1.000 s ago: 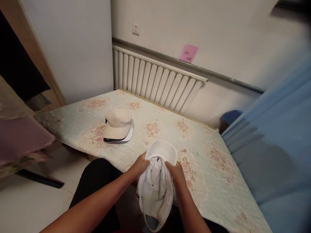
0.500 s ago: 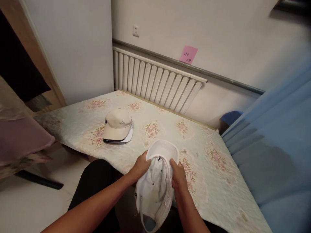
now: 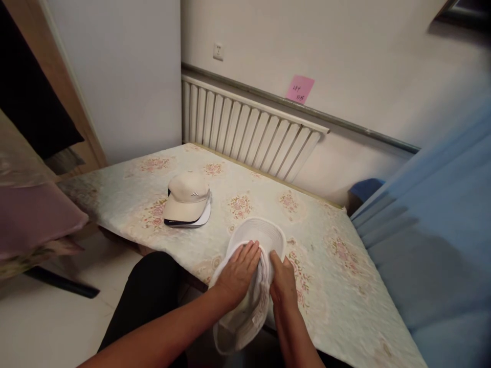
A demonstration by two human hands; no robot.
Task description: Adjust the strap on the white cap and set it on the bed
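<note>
A white baseball cap (image 3: 264,232) is turned so its hollow inside faces me, with the brim pointing away over the table edge. My right hand (image 3: 283,278) grips the cap's right side where brim and crown meet, thumb on the brim. Inside the crown, near the base of the brim, my left hand (image 3: 238,273) lies flat with its fingers stretched out, covering part of the lining. To the left, a small stack of caps rests on the table, a beige cap (image 3: 187,194) on top, with dark and white brims (image 3: 203,217) showing below it.
The table (image 3: 322,317) has a pale floral cloth. Behind it are a white radiator (image 3: 245,128) and a wall with a pink note (image 3: 300,89). A blue curtain (image 3: 433,245) hangs at the right. My dark-clad knee (image 3: 153,286) is beside the table's front edge.
My left hand has let go of the cap's left edge and moved right, onto the inside of the crown. My right hand keeps its grip. The stacked caps have not moved.
</note>
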